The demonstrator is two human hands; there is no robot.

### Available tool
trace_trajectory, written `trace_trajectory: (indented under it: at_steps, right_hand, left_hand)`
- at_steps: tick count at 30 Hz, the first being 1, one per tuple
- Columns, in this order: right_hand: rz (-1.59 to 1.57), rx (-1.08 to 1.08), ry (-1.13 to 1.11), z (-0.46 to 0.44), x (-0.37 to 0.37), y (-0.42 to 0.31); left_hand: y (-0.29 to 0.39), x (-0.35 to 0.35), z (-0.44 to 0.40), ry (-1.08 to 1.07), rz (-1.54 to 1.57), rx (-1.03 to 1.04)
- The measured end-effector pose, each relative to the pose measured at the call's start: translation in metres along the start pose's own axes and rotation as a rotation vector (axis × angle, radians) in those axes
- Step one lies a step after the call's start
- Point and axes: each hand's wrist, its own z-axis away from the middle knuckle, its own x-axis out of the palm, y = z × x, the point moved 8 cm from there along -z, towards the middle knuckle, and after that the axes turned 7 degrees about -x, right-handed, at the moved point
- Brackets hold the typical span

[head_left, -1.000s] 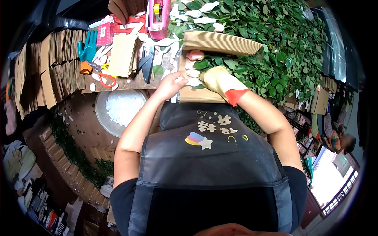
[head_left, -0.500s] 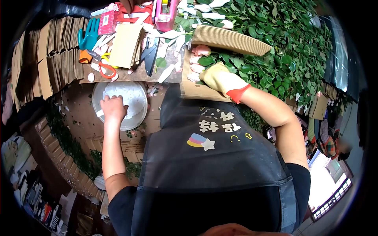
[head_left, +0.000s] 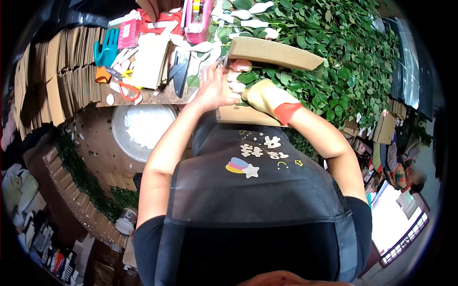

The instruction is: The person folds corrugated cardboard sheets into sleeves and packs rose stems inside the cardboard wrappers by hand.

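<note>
A row of pink roses (head_left: 241, 66) lies in a folded sheet of corrugated cardboard (head_left: 276, 51), blooms toward the left end. My left hand (head_left: 213, 88) is bare and rests at that end of the cardboard. Its fingers are stretched out along the edge, and its thumb points toward the lower blooms. In a cream glove with an orange cuff, my right hand (head_left: 267, 97) bends its fingers down beside the blooms, over the stems. What lies under the glove's fingertips is hidden.
Leafy stems (head_left: 324, 71) heap across the right of the table. Left of the cardboard are black scissors (head_left: 179, 76), orange-handled scissors (head_left: 128, 90), a cardboard stack (head_left: 151, 62), a teal glove (head_left: 107, 48) and a pink tape dispenser (head_left: 196, 24). A round white-filled basin (head_left: 143, 131) stands below the table edge.
My left hand has moved from the basin up and right to the cardboard's left end, uncovering the basin's white contents. My right hand has stayed nearly in place by the roses.
</note>
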Motion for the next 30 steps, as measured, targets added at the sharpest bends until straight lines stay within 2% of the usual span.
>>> trace_trajectory:
  at_steps: [2,4,7,8,9,11,14,16,17,20,21,24,26,30]
  right_hand:
    - [-0.020,-0.098,0.103,0.018,-0.020,-0.001]
    - [-0.022,0.011,0.258,0.030,-0.046,0.001]
    - [-0.047,0.062,0.085,0.004,-0.011,0.013]
    - [0.021,0.043,0.103,0.001,-0.007,0.007]
    - [-0.112,0.114,0.079,0.003,-0.012,0.006]
    - [-0.181,0.128,0.052,0.000,-0.007,0.005]
    - [-0.016,0.006,0.051,-0.014,0.010,0.007]
    - [0.030,-0.042,0.036,-0.005,-0.007,-0.006]
    - [-0.165,0.078,0.005,0.006,-0.018,-0.004]
    - [0.046,0.037,0.223,0.013,-0.025,0.005]
    - [0.038,0.022,0.413,0.021,-0.038,0.007]
    - [0.036,0.035,0.327,0.010,-0.033,0.013]
    - [0.123,-0.029,0.339,-0.012,-0.009,0.020]
    - [0.112,0.002,0.196,-0.019,-0.008,0.018]
  left_hand:
    - [-0.001,0.002,0.003,-0.001,-0.010,0.026]
    - [0.000,0.002,0.006,0.017,0.017,0.043]
    - [0.000,0.004,0.003,-0.051,0.008,-0.005]
    - [0.003,0.004,0.002,-0.050,0.010,0.013]
    - [0.004,0.003,0.002,-0.045,0.012,0.026]
    - [0.004,0.000,0.004,-0.033,0.030,0.036]
    - [0.000,0.002,-0.001,-0.047,0.082,0.009]
    - [-0.004,0.003,-0.007,-0.021,0.105,-0.021]
    - [-0.008,0.003,-0.007,-0.007,0.116,-0.041]
    - [-0.009,0.006,-0.001,0.121,0.205,0.020]
    - [-0.004,0.003,0.002,0.169,0.158,0.052]
    - [-0.006,0.005,0.002,0.174,0.160,0.054]
    - [-0.002,0.003,0.001,0.154,0.154,0.034]
    - [-0.005,0.005,0.000,0.120,0.173,0.002]
